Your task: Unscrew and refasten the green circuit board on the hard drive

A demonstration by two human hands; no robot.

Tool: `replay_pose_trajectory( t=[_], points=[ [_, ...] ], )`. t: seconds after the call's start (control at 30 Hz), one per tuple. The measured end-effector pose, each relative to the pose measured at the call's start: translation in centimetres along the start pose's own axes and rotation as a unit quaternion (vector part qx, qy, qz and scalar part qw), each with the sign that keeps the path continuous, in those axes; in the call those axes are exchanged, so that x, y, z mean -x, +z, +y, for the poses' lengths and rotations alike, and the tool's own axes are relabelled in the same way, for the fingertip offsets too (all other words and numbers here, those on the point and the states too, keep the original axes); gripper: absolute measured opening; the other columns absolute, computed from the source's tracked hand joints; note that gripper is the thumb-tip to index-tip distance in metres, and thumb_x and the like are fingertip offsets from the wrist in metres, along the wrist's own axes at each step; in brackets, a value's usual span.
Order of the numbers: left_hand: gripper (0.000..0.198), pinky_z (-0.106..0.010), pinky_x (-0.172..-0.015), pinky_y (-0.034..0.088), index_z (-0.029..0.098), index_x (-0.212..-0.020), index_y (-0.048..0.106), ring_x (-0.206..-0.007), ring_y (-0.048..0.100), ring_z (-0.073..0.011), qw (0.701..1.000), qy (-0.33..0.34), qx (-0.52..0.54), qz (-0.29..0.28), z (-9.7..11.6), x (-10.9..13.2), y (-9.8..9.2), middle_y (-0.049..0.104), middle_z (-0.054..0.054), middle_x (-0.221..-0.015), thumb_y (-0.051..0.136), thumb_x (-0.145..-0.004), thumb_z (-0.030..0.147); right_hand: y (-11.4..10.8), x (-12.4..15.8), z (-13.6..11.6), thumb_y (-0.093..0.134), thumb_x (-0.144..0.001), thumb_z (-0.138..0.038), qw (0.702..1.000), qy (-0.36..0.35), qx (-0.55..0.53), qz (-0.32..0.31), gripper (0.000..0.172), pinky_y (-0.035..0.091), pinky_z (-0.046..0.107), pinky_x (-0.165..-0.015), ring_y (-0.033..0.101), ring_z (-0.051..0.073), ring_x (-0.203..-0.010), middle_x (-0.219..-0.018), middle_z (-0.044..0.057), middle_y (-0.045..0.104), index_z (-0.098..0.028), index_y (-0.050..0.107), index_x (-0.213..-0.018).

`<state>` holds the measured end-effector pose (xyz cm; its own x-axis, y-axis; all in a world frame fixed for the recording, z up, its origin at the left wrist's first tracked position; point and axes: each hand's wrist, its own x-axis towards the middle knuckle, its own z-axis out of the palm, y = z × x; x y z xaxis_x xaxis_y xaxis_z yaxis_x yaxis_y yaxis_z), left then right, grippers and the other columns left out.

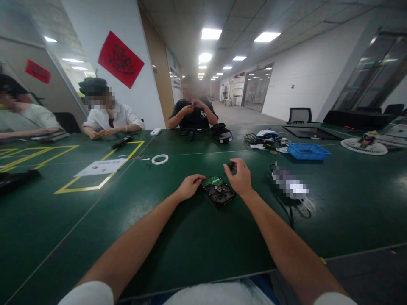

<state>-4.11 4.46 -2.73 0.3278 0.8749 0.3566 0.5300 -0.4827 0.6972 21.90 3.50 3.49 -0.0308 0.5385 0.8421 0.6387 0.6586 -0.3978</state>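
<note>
A hard drive (220,192) lies on the green table in front of me, its green circuit board facing up. My left hand (190,187) is closed, with thumb and fingertips pinching the drive's far left corner. Above the drive's right side, my right hand (241,177) has its fingers curled around a small dark object (228,166). That object is mostly hidden by the fingers, and I cannot make out its kind. The right hand appears apart from the drive.
A blue tray (308,151), tangled cables (252,138) and a white fan grille (364,146) stand at the right. A white ring (160,159) and a paper sheet (101,167) lie left. Several people sit across the table (178,254).
</note>
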Motion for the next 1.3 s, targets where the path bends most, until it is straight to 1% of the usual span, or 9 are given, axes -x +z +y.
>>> replay_pose_trajectory(
  t=[0.13,0.23,0.33,0.63,0.8,0.9,1.0,1.13,1.3],
  points=[
    [0.032,-0.037,-0.104,0.049,0.021,-0.118,0.071,-0.110,0.067,-0.0208,1.000,-0.003,-0.001,-0.002,0.10,0.00,-0.05,0.073,-0.005,-0.117,0.047,-0.097,0.025,-0.35,0.05,-0.47,0.057,-0.096,-0.039,1.000,-0.011,0.004,-0.016,0.030,0.058,0.041,-0.080,0.064,0.022,-0.083,-0.106,0.010,0.062,-0.021,0.056,-0.120],
    [0.032,-0.037,-0.104,0.049,0.021,-0.118,0.071,-0.110,0.066,-0.0210,1.000,-0.008,-0.005,-0.003,0.16,-0.03,-0.06,0.073,-0.005,-0.117,0.047,-0.097,0.024,-0.27,0.08,-0.61,0.054,-0.097,-0.035,0.999,-0.020,-0.013,-0.025,0.031,0.060,0.041,-0.081,0.065,0.023,-0.090,-0.111,0.012,0.061,-0.020,0.055,-0.125],
    [0.032,-0.038,-0.104,0.049,0.021,-0.118,0.071,-0.110,0.066,-0.0214,1.000,-0.012,-0.007,-0.005,0.15,-0.07,-0.04,0.073,-0.005,-0.117,0.047,-0.097,0.025,0.16,0.15,-0.29,0.056,-0.097,-0.036,0.999,-0.017,-0.039,-0.014,0.032,0.062,0.041,-0.081,0.067,0.024,-0.097,-0.119,0.014,0.061,-0.021,0.054,-0.125],
    [0.031,-0.038,-0.105,0.049,0.021,-0.116,0.072,-0.110,0.066,-0.0216,1.000,-0.017,-0.005,-0.002,0.02,-0.13,0.03,0.073,-0.005,-0.116,0.047,-0.097,0.026,0.53,0.22,0.25,0.065,-0.092,-0.045,0.997,0.035,-0.068,0.001,0.039,0.063,0.042,-0.076,0.072,0.024,-0.087,-0.107,0.010,0.070,-0.021,0.053,-0.120],
    [0.032,-0.038,-0.105,0.049,0.021,-0.118,0.072,-0.110,0.067,-0.0214,1.000,-0.010,-0.006,-0.002,0.21,-0.03,-0.01,0.073,-0.005,-0.116,0.047,-0.097,0.025,0.34,0.28,0.10,0.063,-0.093,-0.043,0.999,0.014,-0.033,-0.001,0.034,0.062,0.042,-0.077,0.070,0.022,-0.082,-0.107,0.011,0.068,-0.021,0.055,-0.118],
    [0.032,-0.038,-0.104,0.049,0.021,-0.117,0.072,-0.110,0.067,-0.0214,1.000,-0.010,-0.006,-0.002,0.24,-0.01,0.01,0.073,-0.005,-0.116,0.047,-0.097,0.025,0.19,0.28,-0.08,0.058,-0.096,-0.038,1.000,-0.011,-0.028,-0.007,0.031,0.062,0.040,-0.077,0.069,0.022,-0.089,-0.114,0.013,0.065,-0.021,0.053,-0.121],
    [0.031,-0.038,-0.104,0.049,0.021,-0.117,0.071,-0.110,0.066,-0.0214,1.000,-0.013,-0.005,0.000,0.22,-0.02,0.02,0.073,-0.005,-0.116,0.048,-0.097,0.025,0.08,0.20,-0.21,0.057,-0.096,-0.036,1.000,-0.013,-0.019,-0.002,0.031,0.061,0.037,-0.073,0.068,0.022,-0.091,-0.121,0.014,0.064,-0.020,0.052,-0.122],
    [0.032,-0.038,-0.105,0.048,0.021,-0.117,0.071,-0.110,0.066,-0.0216,1.000,-0.019,-0.003,-0.004,0.32,-0.02,-0.03,0.073,-0.005,-0.117,0.047,-0.097,0.025,-0.07,0.07,-0.23,0.060,-0.095,-0.040,1.000,-0.006,0.008,-0.004,0.030,0.060,0.038,-0.070,0.067,0.022,-0.084,-0.112,0.011,0.066,-0.021,0.054,-0.118],
    [0.032,-0.039,-0.104,0.048,0.021,-0.118,0.071,-0.109,0.066,-0.0217,1.000,-0.020,-0.005,-0.004,0.41,0.00,-0.06,0.073,-0.005,-0.116,0.047,-0.097,0.025,-0.19,0.07,-0.37,0.060,-0.094,-0.038,1.000,-0.018,0.007,-0.007,0.027,0.060,0.039,-0.075,0.067,0.023,-0.088,-0.108,0.010,0.064,-0.023,0.055,-0.115]
  ],
)
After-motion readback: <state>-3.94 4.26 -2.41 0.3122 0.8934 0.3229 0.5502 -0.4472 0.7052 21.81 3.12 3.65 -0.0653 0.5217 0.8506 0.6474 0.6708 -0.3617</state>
